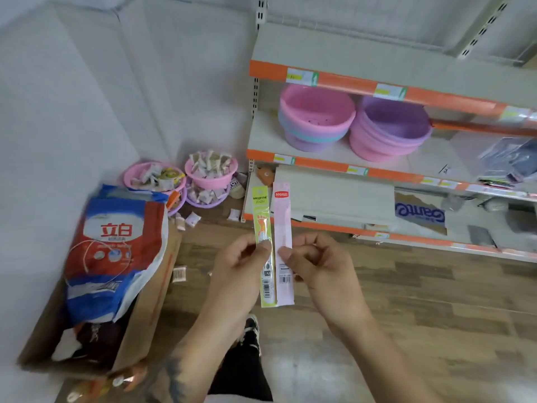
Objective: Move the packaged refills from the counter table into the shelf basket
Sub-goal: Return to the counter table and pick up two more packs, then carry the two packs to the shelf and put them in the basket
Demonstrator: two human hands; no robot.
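Floor (406,301): wood-grain planks across the lower half of the frame; the widest open room lies lower right, between the hands and the shelf's bottom edge.
Shelf unit (348,82): upper right; pale flat boards with orange front strips and price tags, slotted metal uprights.
Cardboard box (151,301): lower left, against the grey wall; open top, a glossy red, white and blue bag (116,245) bulging over its rim.
Stacked basins (316,117): middle shelf board; round, smooth plastic in pink and purple, a second stack (389,132) just beside it.
Floor baskets (210,173): centre left in the corner; pink and purple plastic, heaped with small wrapped packets, a few spilled on the planks.
Left hand (241,269): centre; thumb and fingers pinch the green refill pack (263,228) near its middle.
Right hand (316,263): centre; pinches the pink refill pack (282,216).
Refill packs: long, narrow, flat sleeves held upright side by side, edges nearly touching, in front of the lowest shelf; barcodes at their lower ends.
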